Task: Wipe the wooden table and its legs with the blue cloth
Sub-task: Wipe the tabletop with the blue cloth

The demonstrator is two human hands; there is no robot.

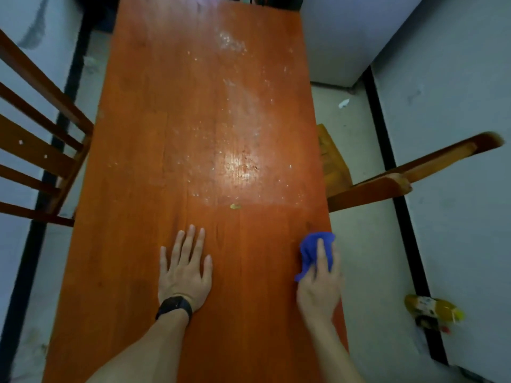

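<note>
A long orange-brown wooden table [154,111] runs away from me, its middle and far part speckled with white dust and smears. A crumpled blue cloth [311,248] lies on the near right edge of the top, and my right hand [320,283] presses on it with fingers over the cloth. Flat on the tabletop, fingers spread, rests my left hand [185,269], empty, with a black watch on its wrist. A small yellowish scrap [235,206] sits on the wood ahead of both hands. The table legs are hidden.
A wooden chair [41,139] stands close against the table's left side. Another wooden chair [392,178] stands at the right side. A yellow bottle [434,310] lies on the pale floor at the right. Black strips run along the floor on both sides.
</note>
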